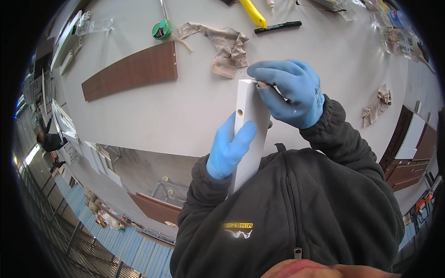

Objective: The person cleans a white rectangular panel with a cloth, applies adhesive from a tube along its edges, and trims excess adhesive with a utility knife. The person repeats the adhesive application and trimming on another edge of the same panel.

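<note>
My left hand (230, 147), in a blue glove, is wrapped round a long white board (252, 109) held up against my body, its far end tilted over the table. A round hole shows in the board's narrow side, just beyond my left thumb. At the far end of the board my right hand (293, 92), also gloved in blue, has its thumb and fingers pinched together. A thin pale sliver shows at those fingertips against the board's end; I cannot make out what it is. The right thumb's tip pokes bare out of the glove.
On the pale table (139, 123) lie a curved brown board (132, 72), a green tape measure (162, 29), a crumpled beige rag (229, 48), a black marker (278, 27) and a yellow-handled tool (253, 13). Another rag (377, 105) and clear plastic containers (399, 42) sit to the right.
</note>
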`<state>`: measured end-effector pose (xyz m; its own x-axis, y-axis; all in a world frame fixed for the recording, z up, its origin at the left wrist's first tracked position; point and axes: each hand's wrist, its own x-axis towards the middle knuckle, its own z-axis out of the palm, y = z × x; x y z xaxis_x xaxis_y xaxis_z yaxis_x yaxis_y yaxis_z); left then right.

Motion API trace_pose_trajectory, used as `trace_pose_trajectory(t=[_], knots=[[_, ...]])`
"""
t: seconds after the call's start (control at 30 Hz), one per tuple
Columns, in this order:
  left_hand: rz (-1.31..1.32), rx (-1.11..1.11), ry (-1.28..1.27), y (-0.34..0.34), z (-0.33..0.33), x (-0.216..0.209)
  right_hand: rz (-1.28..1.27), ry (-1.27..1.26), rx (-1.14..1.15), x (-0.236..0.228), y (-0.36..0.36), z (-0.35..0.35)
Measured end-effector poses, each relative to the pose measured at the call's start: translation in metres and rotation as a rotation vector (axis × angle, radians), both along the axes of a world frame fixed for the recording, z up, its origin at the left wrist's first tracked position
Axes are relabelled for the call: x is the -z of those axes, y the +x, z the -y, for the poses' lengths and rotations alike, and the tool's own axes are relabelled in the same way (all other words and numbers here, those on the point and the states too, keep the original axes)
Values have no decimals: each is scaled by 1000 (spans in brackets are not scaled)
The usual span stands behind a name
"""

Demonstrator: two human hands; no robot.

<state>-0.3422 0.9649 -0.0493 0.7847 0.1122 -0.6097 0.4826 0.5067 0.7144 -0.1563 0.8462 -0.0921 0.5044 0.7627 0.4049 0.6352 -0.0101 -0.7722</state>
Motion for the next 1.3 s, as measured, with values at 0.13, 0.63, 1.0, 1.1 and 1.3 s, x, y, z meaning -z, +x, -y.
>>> trace_pose_trajectory(t=[0.13, 0.63, 1.0, 1.1, 1.3], knots=[[-1, 25, 35, -1, 2, 0, -48, -11, -2, -3, -1, 1], [26, -249, -142, -12, -8, -13, -608, 320, 448, 17, 35, 53], [56, -319, -222, -5, -22, -60, -479, -523, -930, 99, -163, 19], [77, -257, -70, -6, -25, -53, -619, -714, -802, 91, -111, 18], [90, -215, -144, -14, -23, -47, -765, -198, -49, 41, -36, 13]])
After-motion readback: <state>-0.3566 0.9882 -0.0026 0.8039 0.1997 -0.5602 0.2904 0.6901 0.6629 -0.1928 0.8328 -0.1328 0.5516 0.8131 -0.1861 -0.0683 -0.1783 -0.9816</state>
